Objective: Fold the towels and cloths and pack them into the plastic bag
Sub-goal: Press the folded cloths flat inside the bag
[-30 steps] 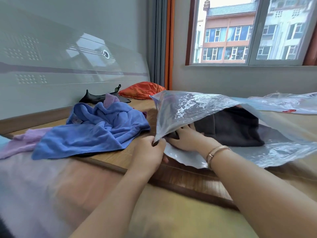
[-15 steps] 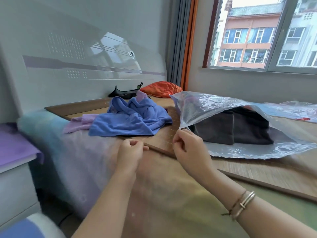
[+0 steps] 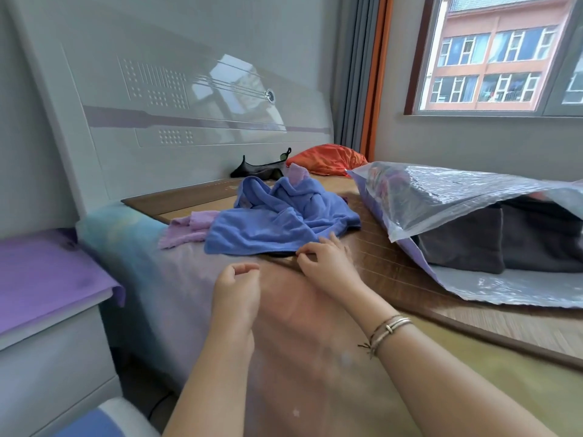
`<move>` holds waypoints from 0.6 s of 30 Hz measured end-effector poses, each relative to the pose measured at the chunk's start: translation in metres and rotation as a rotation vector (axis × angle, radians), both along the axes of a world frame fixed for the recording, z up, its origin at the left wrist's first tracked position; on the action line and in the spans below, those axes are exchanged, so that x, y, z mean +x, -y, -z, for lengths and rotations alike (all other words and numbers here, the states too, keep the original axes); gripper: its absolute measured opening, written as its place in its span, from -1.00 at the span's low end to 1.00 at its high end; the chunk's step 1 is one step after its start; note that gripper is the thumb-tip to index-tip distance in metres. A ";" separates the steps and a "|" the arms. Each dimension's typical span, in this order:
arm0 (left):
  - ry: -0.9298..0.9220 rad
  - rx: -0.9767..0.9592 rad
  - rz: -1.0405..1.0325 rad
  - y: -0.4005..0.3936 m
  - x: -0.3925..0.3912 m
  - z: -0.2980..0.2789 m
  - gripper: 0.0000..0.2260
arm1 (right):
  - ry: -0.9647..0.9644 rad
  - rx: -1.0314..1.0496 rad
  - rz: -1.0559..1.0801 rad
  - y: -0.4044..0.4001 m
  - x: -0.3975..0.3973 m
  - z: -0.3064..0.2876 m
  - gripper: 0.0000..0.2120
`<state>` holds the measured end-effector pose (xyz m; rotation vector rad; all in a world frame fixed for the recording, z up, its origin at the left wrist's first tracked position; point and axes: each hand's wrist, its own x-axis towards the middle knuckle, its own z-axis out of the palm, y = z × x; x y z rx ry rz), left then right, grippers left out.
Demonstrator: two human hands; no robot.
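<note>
A crumpled blue towel (image 3: 280, 222) lies on the bed mat, with a lilac cloth (image 3: 189, 230) poking out from under its left side. To the right lies the clear plastic bag (image 3: 448, 197), its mouth open toward me, with folded dark grey towels (image 3: 504, 241) inside. My right hand (image 3: 325, 263) reaches to the blue towel's near edge, fingers loosely bent and touching the hem. My left hand (image 3: 235, 288) hovers just below and left of it, fingers loosely curled, holding nothing.
A wooden-look mat (image 3: 394, 279) covers the bed. An orange pillow (image 3: 328, 159) and a black item (image 3: 255, 168) lie by the white headboard (image 3: 189, 121). A bedside cabinet with a purple cover (image 3: 47, 279) stands at left. A window is at the upper right.
Both hands let go of the bag's mouth and moved left. My right hand has reached the blue towel's edge; the view has turned left.
</note>
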<state>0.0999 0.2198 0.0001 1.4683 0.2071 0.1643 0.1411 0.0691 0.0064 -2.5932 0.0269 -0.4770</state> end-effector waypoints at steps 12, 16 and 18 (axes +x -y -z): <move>0.070 -0.045 0.073 0.015 -0.011 0.002 -0.50 | 0.266 0.131 -0.076 0.049 -0.054 -0.022 -0.89; 0.058 0.005 0.108 0.020 -0.013 0.009 -0.30 | 0.242 0.114 -0.129 0.056 -0.078 -0.026 -0.83; 0.060 0.009 0.120 0.022 -0.013 0.011 -0.22 | 0.213 0.143 -0.130 0.056 -0.086 -0.028 -0.80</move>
